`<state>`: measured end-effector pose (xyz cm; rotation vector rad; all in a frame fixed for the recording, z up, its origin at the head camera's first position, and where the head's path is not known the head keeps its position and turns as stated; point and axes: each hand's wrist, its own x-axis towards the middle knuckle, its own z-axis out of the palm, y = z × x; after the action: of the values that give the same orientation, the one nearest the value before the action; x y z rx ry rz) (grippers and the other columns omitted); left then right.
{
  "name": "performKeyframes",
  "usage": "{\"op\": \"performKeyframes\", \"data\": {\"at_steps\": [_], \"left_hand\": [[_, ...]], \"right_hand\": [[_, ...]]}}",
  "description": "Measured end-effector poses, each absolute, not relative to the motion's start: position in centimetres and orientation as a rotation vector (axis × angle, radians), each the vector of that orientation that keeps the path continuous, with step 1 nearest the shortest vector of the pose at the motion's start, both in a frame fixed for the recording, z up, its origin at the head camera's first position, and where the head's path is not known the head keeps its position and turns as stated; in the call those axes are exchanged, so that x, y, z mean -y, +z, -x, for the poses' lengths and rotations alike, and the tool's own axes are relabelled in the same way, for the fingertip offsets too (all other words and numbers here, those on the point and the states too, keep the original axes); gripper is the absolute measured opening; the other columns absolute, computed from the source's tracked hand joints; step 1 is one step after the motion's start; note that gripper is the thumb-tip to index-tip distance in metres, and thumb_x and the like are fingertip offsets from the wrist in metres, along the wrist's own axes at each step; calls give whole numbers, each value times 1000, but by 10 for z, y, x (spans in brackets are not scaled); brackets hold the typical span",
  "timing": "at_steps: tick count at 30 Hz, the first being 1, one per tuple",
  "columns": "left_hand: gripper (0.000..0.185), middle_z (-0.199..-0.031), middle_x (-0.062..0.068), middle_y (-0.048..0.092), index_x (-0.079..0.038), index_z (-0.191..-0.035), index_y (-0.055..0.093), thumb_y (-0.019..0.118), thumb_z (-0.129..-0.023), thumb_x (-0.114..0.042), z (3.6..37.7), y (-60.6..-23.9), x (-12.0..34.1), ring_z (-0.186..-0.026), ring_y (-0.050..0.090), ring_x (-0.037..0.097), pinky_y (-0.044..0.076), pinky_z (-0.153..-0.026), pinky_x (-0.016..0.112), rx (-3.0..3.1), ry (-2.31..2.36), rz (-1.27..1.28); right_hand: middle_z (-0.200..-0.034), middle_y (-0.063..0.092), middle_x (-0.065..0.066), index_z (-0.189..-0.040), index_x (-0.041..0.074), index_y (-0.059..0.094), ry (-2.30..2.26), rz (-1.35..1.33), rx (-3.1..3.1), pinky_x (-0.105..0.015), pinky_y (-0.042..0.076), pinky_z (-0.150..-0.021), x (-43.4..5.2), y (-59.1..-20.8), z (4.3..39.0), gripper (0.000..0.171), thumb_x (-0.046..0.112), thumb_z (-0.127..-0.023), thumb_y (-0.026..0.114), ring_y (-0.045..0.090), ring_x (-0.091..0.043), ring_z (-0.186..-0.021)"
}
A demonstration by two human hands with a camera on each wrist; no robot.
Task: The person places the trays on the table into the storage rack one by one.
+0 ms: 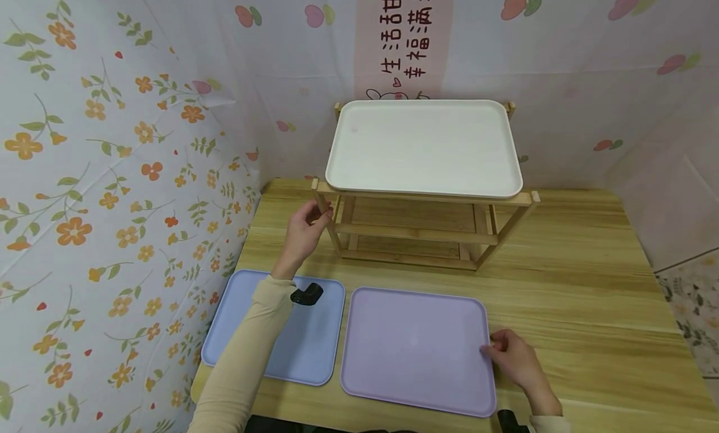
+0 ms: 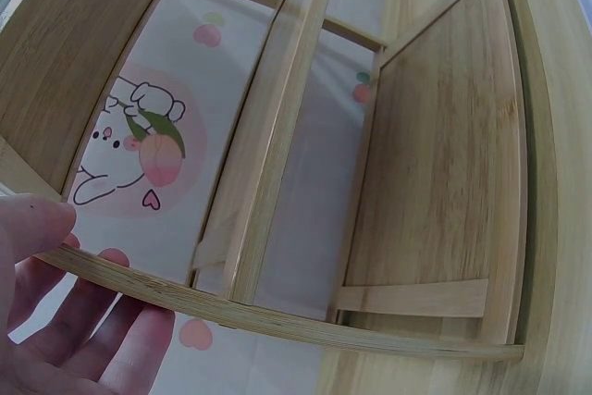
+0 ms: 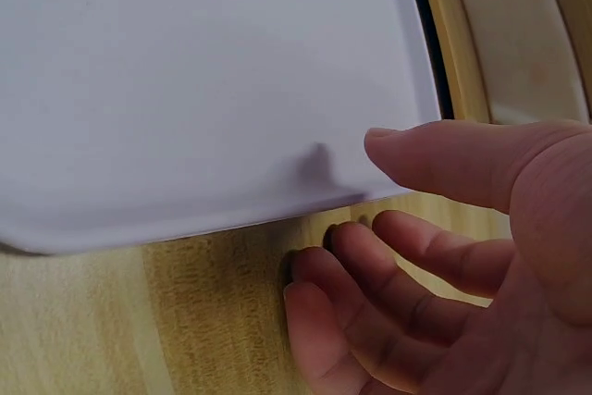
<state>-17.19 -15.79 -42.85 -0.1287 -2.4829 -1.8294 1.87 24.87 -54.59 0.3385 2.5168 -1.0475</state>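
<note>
the left hand (image 1: 304, 231) is up at the front left corner of the wooden rack (image 1: 421, 230), its fingers and thumb curled round the corner post just under the top rail; in the left wrist view the thumb lies over a thin wooden bar (image 2: 277, 316) of the rack and the fingers (image 2: 102, 321) sit below it, so the hand holds the frame. the rack stands on the wooden table (image 1: 590, 283) toward the back, against the wall cloth, and a white tray (image 1: 424, 147) lies flat on its top shelf. the right hand (image 1: 513, 358) rests at the right edge of the purple tray (image 1: 418, 349), which lies flat on the table in front of the rack. in the right wrist view the thumb (image 3: 462, 168) is above the tray's edge and the fingers (image 3: 370, 284) are bent loosely under it, next to the table top; whether they actually press on the tray or only sit beside it cannot be told for sure, though the edge lies between thumb and fingers. a blue tray (image 1: 314, 342) lies flat just beside the purple one on its left, the two close but apart, and the left forearm in a beige sleeve (image 1: 247, 352) crosses over it. flowered cloth (image 1: 112, 171) hangs on the left wall.
</note>
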Motion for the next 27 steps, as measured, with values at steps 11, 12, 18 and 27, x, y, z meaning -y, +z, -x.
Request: {"op": "performKeyframes", "data": {"at_steps": [11,12,18,27], "left_hand": [[30,-126,27,60,7,-123,58,57,-96,-6,167,-417,155,-115,58,37,48,-97,50,2521,-1824,128],[30,-126,28,60,7,-123,58,56,-96,-5,164,-413,154,-115,58,38,49,-97,49,2531,-1813,129],[29,-123,27,61,8,-122,58,56,-96,-4,156,-398,150,-113,59,37,50,-96,48,2550,-1788,118],[31,-123,23,63,3,-124,59,58,-96,-11,172,-429,159,-114,59,34,49,-97,48,2531,-1807,102]], "right_hand": [[-80,66,-7,-100,-9,61,-1023,-334,-2499,-26,45,-58,-247,-549,-20,31,15,-83,70,58,-14,-70],[-80,66,-7,-101,-9,60,-1022,-330,-2500,-26,45,-58,-247,-549,-20,31,14,-83,70,59,-14,-69],[-79,66,-7,-101,-10,60,-1021,-333,-2499,-27,45,-58,-245,-546,-20,31,12,-82,71,58,-15,-69],[-77,64,-7,-93,-8,61,-984,-361,-2504,-28,44,-57,-243,-546,-21,24,10,-80,70,57,-17,-67]]}}
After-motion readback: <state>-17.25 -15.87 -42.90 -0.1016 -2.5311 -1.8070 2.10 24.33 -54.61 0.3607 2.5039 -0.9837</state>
